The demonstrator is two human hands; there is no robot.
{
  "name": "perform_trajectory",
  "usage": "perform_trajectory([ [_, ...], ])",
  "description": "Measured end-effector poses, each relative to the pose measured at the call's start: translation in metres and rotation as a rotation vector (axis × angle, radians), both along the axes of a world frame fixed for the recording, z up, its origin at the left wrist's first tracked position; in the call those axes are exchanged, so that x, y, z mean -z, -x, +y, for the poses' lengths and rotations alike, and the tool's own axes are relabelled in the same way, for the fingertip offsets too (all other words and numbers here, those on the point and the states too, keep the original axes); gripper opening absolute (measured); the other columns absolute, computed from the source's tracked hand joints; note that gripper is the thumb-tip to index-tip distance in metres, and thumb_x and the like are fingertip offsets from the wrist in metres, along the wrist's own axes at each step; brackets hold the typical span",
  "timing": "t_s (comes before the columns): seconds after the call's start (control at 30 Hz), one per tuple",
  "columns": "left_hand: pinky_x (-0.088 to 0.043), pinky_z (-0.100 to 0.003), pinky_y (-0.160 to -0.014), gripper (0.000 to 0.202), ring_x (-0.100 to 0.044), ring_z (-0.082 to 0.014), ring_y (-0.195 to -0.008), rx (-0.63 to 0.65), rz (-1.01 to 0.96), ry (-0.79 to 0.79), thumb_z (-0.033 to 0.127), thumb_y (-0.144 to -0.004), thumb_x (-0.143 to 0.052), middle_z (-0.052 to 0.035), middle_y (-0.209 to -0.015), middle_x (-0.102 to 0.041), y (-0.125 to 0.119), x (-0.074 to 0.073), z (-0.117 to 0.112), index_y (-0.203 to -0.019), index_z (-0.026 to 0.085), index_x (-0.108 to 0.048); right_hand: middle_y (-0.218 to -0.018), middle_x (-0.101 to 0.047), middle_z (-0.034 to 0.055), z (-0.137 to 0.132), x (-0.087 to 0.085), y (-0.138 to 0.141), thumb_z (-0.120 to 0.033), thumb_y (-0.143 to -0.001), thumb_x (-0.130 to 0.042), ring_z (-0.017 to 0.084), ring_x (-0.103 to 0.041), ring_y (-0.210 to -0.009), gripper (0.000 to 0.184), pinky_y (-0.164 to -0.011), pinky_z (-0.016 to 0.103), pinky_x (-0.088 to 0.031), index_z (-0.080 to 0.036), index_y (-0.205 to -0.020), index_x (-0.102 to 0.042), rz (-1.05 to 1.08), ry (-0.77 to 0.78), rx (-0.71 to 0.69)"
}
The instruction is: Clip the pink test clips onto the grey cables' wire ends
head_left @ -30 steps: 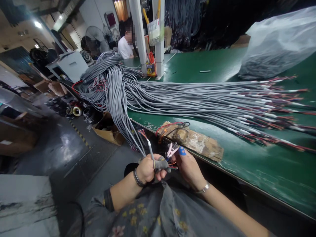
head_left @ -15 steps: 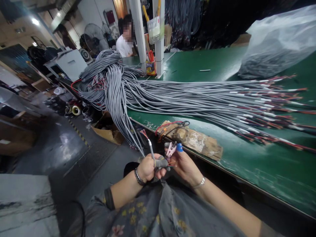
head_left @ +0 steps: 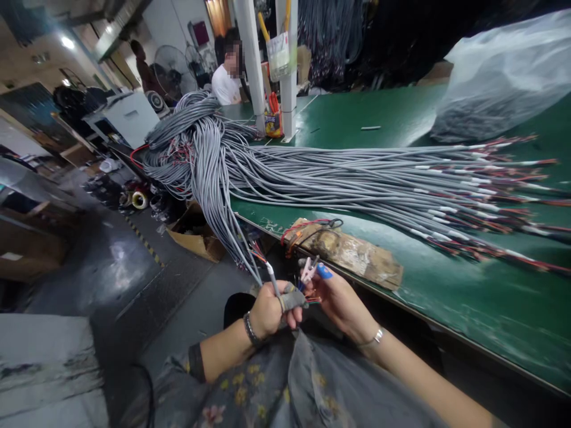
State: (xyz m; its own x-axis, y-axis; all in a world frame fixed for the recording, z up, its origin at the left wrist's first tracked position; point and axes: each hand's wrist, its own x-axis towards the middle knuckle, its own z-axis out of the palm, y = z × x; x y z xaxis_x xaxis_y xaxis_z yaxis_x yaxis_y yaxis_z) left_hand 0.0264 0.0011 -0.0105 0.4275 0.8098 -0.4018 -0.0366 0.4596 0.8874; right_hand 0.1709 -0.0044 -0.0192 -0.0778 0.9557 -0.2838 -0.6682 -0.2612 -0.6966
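My left hand (head_left: 266, 310), its thumb in a grey cover, is closed around a grey cable (head_left: 272, 278). One stripped end with a white band points up above the fist; thin coloured wires (head_left: 314, 299) stick out on the fist's right side. My right hand (head_left: 338, 302) is close beside it, closed on a small pale pink clip (head_left: 308, 272) held between thumb and fingers. A blue cover (head_left: 324, 271) wraps the right thumb tip. Behind the left hand, a grey cable bundle (head_left: 209, 172) hangs over the table edge.
On the green table (head_left: 504, 315) grey cables stretch to the right, ending in bare coloured wires. A worn wooden block (head_left: 363, 258) lies at the near edge. A plastic bag (head_left: 504, 77) stands at the back right, a cardboard box (head_left: 194, 241) below. Another person (head_left: 226, 83) is across the table.
My right hand has shifted slightly right and down, with the clip still in it. More coloured wires now show between the hands. The cable end in my left hand has dipped slightly.
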Motion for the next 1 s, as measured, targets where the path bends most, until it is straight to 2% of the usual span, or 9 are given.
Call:
perform_trajectory([
  [0.2, -0.025, -0.017, -0.028, 0.045, -0.041, -0.0063, -0.026, -0.046, -0.01, 0.028, 0.054, -0.054, -0.076, -0.0008, -0.041, -0.056, -0.005, -0.006, 0.004, -0.051, 0.014, -0.053, -0.059, -0.058, 0.0001, 0.001, 0.002, 0.0, -0.056, -0.064, -0.076, 0.012, -0.049, -0.055, 0.04, -0.053, 0.024, -0.041, -0.017, -0.071, -0.069, 0.028, -0.038, -0.03],
  [0.33, -0.024, -0.017, -0.029, 0.045, -0.041, -0.0064, -0.026, -0.054, -0.005, 0.011, 0.054, -0.055, -0.075, -0.0009, -0.041, -0.055, -0.006, -0.003, 0.003, -0.051, 0.014, -0.053, -0.062, -0.061, 0.0002, 0.005, 0.011, 0.0, -0.058, -0.062, -0.076, 0.012, -0.051, -0.055, 0.043, -0.054, 0.025, -0.043, -0.018, -0.076, -0.072, 0.077, -0.002, -0.058],
  [0.5, -0.025, -0.018, -0.029, 0.043, -0.041, -0.0066, -0.027, -0.065, 0.024, 0.013, 0.052, -0.057, -0.074, -0.0005, -0.042, -0.056, -0.008, 0.002, 0.003, -0.054, 0.014, -0.055, -0.063, -0.063, -0.0004, 0.008, 0.019, 0.001, -0.054, -0.063, -0.078, 0.011, -0.052, -0.055, 0.038, -0.055, 0.025, -0.044, -0.019, -0.074, -0.072, 0.096, 0.01, -0.013],
  [0.77, -0.025, -0.018, -0.03, 0.041, -0.042, -0.0065, -0.028, -0.059, 0.031, -0.015, 0.051, -0.06, -0.073, -0.0005, -0.043, -0.057, -0.003, 0.001, -0.004, -0.053, 0.015, -0.053, -0.075, -0.069, 0.0026, 0.005, 0.015, -0.001, -0.066, -0.065, -0.068, 0.013, -0.057, -0.057, 0.046, -0.054, 0.026, -0.048, -0.023, -0.082, -0.072, 0.149, 0.012, -0.086],
  [0.87, -0.025, -0.018, -0.031, 0.04, -0.044, -0.0064, -0.029, -0.076, 0.03, -0.034, 0.049, -0.062, -0.072, -0.0007, -0.045, -0.058, -0.001, 0.001, -0.007, -0.054, 0.015, -0.053, -0.074, -0.069, 0.0027, 0.004, 0.012, -0.002, -0.059, -0.068, -0.071, 0.013, -0.056, -0.057, 0.039, -0.054, 0.025, -0.048, -0.022, -0.078, -0.072, 0.137, 0.017, -0.09],
  [1.0, -0.024, -0.018, -0.031, 0.038, -0.044, -0.0066, -0.029, -0.157, 0.035, -0.035, 0.048, -0.061, -0.072, -0.0006, -0.044, -0.058, -0.003, 0.0, -0.009, -0.054, 0.016, -0.052, -0.068, -0.065, 0.0, 0.004, 0.009, 0.0, -0.051, -0.066, -0.076, 0.012, -0.053, -0.058, 0.033, -0.054, 0.024, -0.045, -0.021, -0.079, -0.071, 0.084, -0.005, 0.006],
])
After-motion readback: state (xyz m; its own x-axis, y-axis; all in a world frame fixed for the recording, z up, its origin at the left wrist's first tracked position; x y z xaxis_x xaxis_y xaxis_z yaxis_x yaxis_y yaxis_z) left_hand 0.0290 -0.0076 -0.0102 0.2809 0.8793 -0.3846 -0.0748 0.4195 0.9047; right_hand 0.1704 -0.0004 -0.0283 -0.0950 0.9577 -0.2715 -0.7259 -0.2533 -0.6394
